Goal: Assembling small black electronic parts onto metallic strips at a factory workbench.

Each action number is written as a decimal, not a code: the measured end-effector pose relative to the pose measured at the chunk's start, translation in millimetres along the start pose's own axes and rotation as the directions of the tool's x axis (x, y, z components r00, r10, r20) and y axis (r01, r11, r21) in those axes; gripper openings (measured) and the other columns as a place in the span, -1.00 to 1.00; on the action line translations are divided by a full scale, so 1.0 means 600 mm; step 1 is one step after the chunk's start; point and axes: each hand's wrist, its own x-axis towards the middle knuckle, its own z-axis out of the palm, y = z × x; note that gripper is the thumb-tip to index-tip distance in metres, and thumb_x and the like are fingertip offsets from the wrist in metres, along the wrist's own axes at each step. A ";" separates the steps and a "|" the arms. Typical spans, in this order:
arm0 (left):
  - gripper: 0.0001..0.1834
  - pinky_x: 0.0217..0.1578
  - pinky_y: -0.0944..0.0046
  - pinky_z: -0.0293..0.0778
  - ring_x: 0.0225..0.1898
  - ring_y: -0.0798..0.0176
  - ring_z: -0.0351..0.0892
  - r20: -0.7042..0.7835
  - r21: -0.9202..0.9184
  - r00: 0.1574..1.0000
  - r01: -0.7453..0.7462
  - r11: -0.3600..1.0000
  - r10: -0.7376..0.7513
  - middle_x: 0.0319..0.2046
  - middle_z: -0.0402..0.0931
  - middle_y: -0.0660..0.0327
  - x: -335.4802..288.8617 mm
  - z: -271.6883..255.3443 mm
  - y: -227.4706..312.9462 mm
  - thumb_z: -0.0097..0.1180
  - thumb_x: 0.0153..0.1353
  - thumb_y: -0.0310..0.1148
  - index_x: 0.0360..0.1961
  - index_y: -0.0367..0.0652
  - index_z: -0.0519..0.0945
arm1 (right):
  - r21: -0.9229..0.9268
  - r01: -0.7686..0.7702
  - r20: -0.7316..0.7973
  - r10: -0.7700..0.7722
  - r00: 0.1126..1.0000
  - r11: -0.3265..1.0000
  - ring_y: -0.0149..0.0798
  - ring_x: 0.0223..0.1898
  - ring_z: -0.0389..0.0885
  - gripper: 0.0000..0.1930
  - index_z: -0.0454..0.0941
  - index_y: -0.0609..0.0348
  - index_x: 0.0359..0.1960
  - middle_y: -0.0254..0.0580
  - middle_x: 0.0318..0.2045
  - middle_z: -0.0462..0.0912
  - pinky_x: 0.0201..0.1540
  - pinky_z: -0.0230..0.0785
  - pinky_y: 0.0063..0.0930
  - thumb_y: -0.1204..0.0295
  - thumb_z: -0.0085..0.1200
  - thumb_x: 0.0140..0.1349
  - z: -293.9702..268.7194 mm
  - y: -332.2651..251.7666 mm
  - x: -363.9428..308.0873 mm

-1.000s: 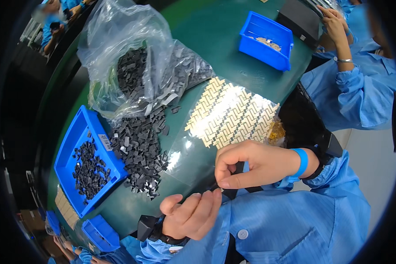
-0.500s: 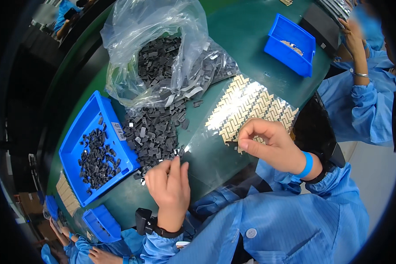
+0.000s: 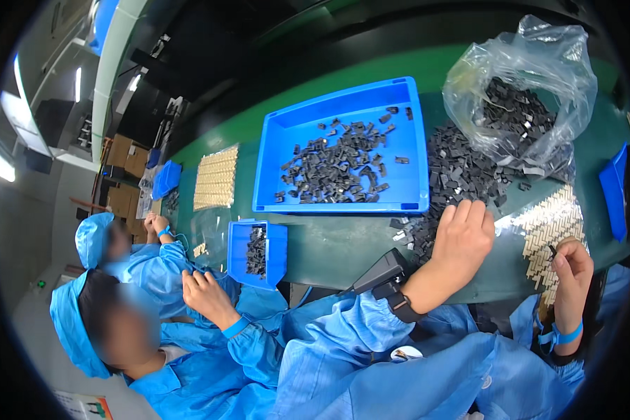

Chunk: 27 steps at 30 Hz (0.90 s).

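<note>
With the large blue rectangular plastic tray (image 3: pixel 269 140) as dial centre on the green tabletop (image 3: pixel 329 241), small black rectangular pieces (image 3: pixel 336 164) lie inside it. A loose heap of black pieces (image 3: pixel 462 168) sits at three o'clock, just beside its wall; the clear crumpled plastic bag (image 3: pixel 462 87), with more pieces inside, stands between two and three. Toward four o'clock lies the clear plastic sheet with beige herringbone strips (image 3: pixel 549 220). Of the hands, the left hand (image 3: pixel 463 238) is over the heap's near side, the right hand (image 3: pixel 574 269) at the sheet's five-o'clock edge. A small blue plastic bin (image 3: pixel 278 260) holding pieces stands at seven; a flat beige ribbed mat (image 3: pixel 217 178) lies near nine.
</note>
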 end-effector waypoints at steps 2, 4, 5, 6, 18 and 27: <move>-0.87 -0.36 0.29 0.28 -0.37 0.19 0.39 -0.080 -0.115 0.997 0.005 0.993 -0.014 -0.44 0.39 0.17 0.008 -0.009 0.005 0.05 -0.13 -0.54 -0.47 -0.30 0.53 | -0.026 0.051 -0.003 -0.051 0.999 0.998 -0.48 -0.39 0.22 -0.86 0.33 0.22 -0.47 -0.36 -0.45 0.30 -0.28 0.04 -0.67 0.45 0.03 0.08 0.006 0.001 0.001; -0.84 -0.35 0.34 0.36 -0.37 0.23 0.46 0.001 -0.768 0.978 0.134 0.627 -0.208 -0.40 0.46 0.14 0.006 -0.022 0.024 0.11 -0.04 -0.58 -0.36 -0.31 0.56 | -0.083 0.240 -0.145 -0.250 0.957 0.967 -0.43 -0.34 0.25 -0.86 0.32 0.23 -0.42 -0.28 -0.38 0.31 -0.23 0.08 -0.63 0.49 0.03 0.06 0.021 0.006 -0.002; -0.82 -0.37 0.39 0.40 -0.38 0.32 0.50 0.175 -0.904 0.953 0.255 0.342 -0.247 -0.40 0.50 0.16 0.010 -0.035 0.034 0.18 -0.01 -0.54 -0.31 -0.28 0.58 | -0.129 0.291 -0.169 -0.310 0.936 0.948 -0.34 -0.28 0.28 -0.76 0.33 0.27 -0.26 -0.18 -0.28 0.35 -0.18 0.14 -0.50 0.51 0.06 0.03 0.015 0.025 -0.010; -0.82 -0.35 0.43 0.41 -0.36 0.45 0.47 0.267 -0.928 0.949 0.301 0.222 -0.170 -0.36 0.51 0.23 0.002 -0.022 0.039 0.13 0.06 -0.53 -0.26 -0.30 0.56 | -0.130 0.300 -0.170 -0.320 0.932 0.945 -0.34 -0.28 0.28 -0.76 0.33 0.27 -0.26 -0.18 -0.28 0.35 -0.18 0.14 -0.50 0.51 0.06 0.03 0.025 0.028 -0.016; -0.73 -0.20 0.45 0.40 -0.23 0.44 0.47 0.580 -0.598 0.814 0.453 -0.662 0.033 -0.21 0.50 0.20 -0.035 0.005 0.109 -0.07 0.23 -0.44 -0.07 -0.34 0.47 | -0.357 0.780 0.280 -0.738 0.614 0.514 -0.18 -0.48 0.36 -0.52 0.29 0.18 -0.04 -0.10 -0.43 0.50 -0.38 0.19 -0.28 0.69 0.07 -0.06 0.042 -0.029 -0.013; -0.71 -0.15 0.47 0.40 -0.19 0.43 0.47 0.765 -0.574 0.644 0.695 -0.432 0.021 -0.20 0.54 0.15 -0.051 -0.054 0.079 0.00 0.22 -0.43 -0.07 -0.38 0.49 | -0.263 0.937 0.576 -0.742 0.343 0.229 -0.17 -0.36 0.53 -0.76 0.50 0.18 -0.29 -0.10 -0.34 0.56 -0.29 0.45 -0.31 0.51 0.13 -0.07 0.030 -0.057 -0.002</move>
